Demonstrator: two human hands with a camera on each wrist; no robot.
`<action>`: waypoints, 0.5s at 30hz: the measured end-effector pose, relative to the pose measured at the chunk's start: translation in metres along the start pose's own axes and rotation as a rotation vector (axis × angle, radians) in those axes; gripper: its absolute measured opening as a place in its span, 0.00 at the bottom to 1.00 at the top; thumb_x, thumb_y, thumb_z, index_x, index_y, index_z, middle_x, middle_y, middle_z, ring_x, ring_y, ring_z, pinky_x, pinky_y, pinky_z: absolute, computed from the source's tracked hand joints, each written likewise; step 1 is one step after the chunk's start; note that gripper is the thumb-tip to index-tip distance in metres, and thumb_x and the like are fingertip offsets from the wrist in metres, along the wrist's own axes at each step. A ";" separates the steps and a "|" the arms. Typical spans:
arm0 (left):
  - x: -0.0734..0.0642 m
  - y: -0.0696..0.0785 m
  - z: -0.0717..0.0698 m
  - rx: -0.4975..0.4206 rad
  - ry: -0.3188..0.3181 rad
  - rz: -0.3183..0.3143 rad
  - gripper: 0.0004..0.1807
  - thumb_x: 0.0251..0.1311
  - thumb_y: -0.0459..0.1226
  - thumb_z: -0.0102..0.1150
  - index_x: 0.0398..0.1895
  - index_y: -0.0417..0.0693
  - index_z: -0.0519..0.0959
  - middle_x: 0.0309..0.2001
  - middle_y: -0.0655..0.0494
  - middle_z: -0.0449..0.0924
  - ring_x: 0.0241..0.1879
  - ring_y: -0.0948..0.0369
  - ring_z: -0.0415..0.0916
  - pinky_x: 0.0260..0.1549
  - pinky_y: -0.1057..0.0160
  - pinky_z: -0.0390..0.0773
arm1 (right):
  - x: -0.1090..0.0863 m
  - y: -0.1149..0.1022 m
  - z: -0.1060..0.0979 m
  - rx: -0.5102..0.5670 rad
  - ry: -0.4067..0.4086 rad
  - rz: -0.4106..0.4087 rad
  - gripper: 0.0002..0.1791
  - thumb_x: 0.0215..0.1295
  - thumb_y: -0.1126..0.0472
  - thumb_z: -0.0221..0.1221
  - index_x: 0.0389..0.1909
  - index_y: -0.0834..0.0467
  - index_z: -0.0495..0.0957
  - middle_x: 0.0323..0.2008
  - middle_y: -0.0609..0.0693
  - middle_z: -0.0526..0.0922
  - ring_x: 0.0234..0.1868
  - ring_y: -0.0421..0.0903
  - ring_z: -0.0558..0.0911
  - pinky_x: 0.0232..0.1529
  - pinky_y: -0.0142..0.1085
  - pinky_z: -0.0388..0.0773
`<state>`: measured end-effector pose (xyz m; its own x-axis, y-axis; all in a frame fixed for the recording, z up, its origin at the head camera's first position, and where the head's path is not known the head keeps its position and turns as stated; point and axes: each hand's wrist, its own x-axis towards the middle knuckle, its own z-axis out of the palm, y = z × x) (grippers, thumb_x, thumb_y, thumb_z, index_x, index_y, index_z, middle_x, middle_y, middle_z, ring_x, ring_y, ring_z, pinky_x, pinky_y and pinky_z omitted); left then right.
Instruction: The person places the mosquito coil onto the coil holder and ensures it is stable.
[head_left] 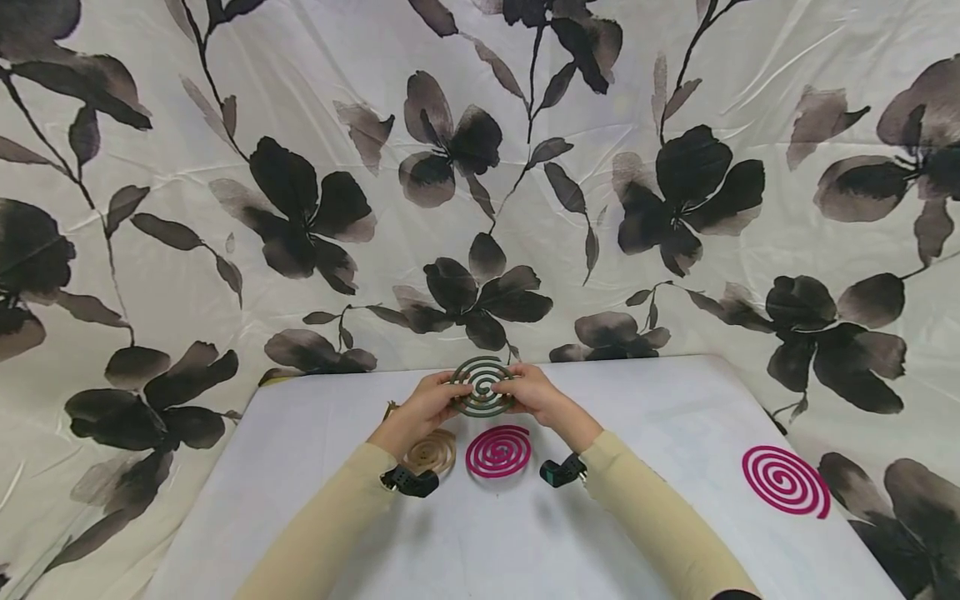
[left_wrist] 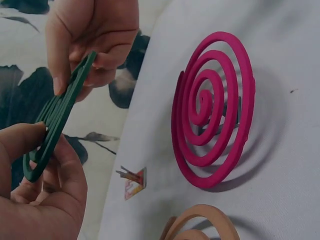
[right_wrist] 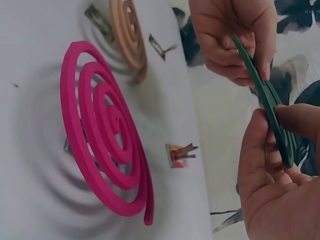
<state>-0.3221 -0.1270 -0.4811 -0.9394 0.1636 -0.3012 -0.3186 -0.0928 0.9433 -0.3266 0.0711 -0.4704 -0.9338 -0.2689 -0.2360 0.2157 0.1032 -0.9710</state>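
Both hands hold a dark green mosquito coil (head_left: pixel 483 415) above the far part of the white table. At its left side the left hand (head_left: pixel 431 402) pinches it, thumb on the near face and fingers behind. From the right side the right hand (head_left: pixel 538 392) grips it the same way. In the wrist views this coil (left_wrist: pixel 70 107) shows nearly edge-on. Nearer the person, a pink mosquito coil (right_wrist: pixel 67 110) stands raised on a small metal stand (left_wrist: pixel 231 107). A tan coil (head_left: pixel 427 454), partly behind the left wrist, sits to its left.
A small printed piece with upright prongs (left_wrist: pixel 135 185) stands beyond the pink coil. A bent metal stand (right_wrist: pixel 161 47) is near the tan coil. Another pink coil (head_left: pixel 783 479) lies by the right edge of the table (head_left: pixel 697 425). Flowered cloth (head_left: pixel 450 167) hangs behind.
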 end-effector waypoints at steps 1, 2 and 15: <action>0.001 -0.001 0.000 0.001 0.006 0.000 0.23 0.63 0.30 0.59 0.61 0.33 0.70 0.40 0.47 0.78 0.30 0.63 0.78 0.30 0.69 0.79 | 0.001 0.000 0.001 -0.002 0.005 -0.001 0.14 0.63 0.67 0.61 0.47 0.67 0.74 0.32 0.54 0.79 0.25 0.42 0.78 0.28 0.35 0.81; 0.002 -0.002 0.000 0.005 0.011 0.002 0.23 0.63 0.30 0.60 0.60 0.33 0.70 0.39 0.47 0.78 0.30 0.63 0.77 0.29 0.69 0.79 | 0.002 0.001 0.001 0.000 0.010 0.004 0.15 0.63 0.67 0.62 0.48 0.67 0.74 0.33 0.54 0.78 0.26 0.42 0.78 0.28 0.35 0.81; 0.015 -0.013 0.006 -0.077 0.074 0.036 0.20 0.61 0.28 0.60 0.56 0.31 0.73 0.35 0.49 0.79 0.28 0.64 0.77 0.27 0.70 0.78 | 0.019 0.008 0.005 0.082 0.055 0.031 0.16 0.63 0.68 0.61 0.50 0.69 0.74 0.35 0.55 0.80 0.25 0.41 0.80 0.25 0.30 0.80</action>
<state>-0.3318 -0.1173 -0.4968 -0.9564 0.0857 -0.2793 -0.2904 -0.1732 0.9411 -0.3408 0.0623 -0.4832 -0.9401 -0.2140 -0.2654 0.2651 0.0307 -0.9637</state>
